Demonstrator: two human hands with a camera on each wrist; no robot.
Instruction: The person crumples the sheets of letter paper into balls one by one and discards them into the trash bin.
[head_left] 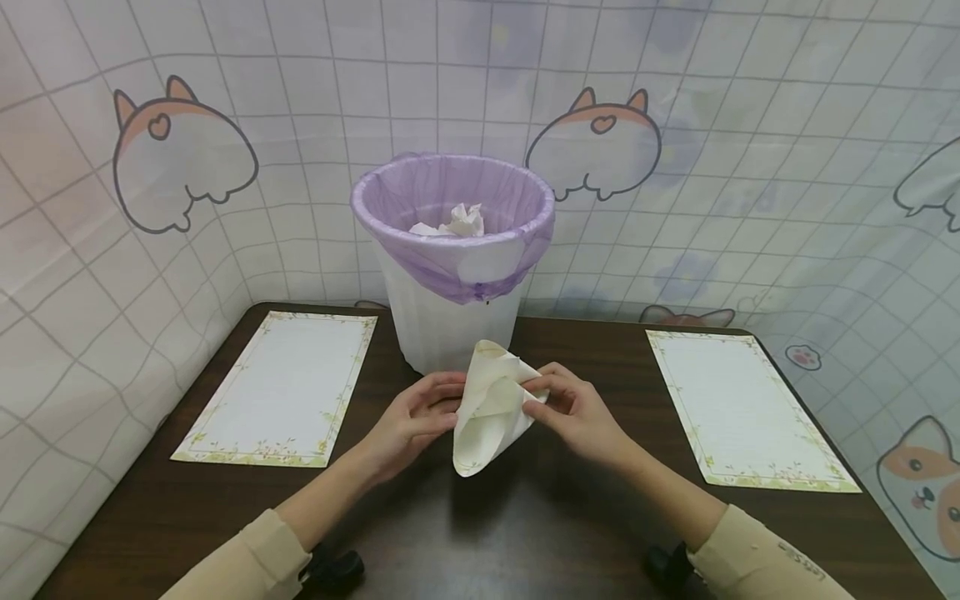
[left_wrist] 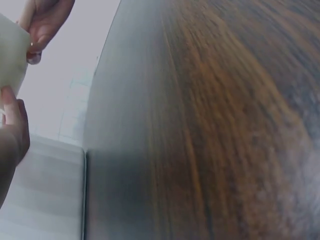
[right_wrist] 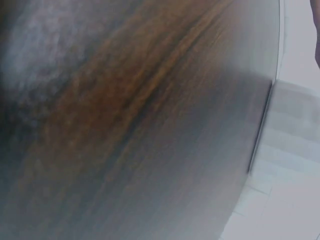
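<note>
A sheet of cream paper point(head_left: 487, 408), rolled and folded over on itself, is held above the table in front of the waste bin point(head_left: 450, 308). My left hand point(head_left: 420, 421) holds its left side, thumb toward me and fingers on the far side. On the right, my right hand point(head_left: 573, 412) pinches the paper between thumb and fingers. In the left wrist view, part of the paper point(left_wrist: 11, 55) shows at the left edge between both hands. The right wrist view catches only a sliver of a hand point(right_wrist: 317, 30); the paper is out of sight there.
Purple bag lining point(head_left: 480, 267) covers the bin's rim, and crumpled white paper point(head_left: 457, 222) lies inside. Flat bordered sheets lie on the dark wooden table point(head_left: 495, 550): a left sheet point(head_left: 281, 387) and a right sheet point(head_left: 742, 408). A patterned curtain point(head_left: 315, 108) surrounds the table.
</note>
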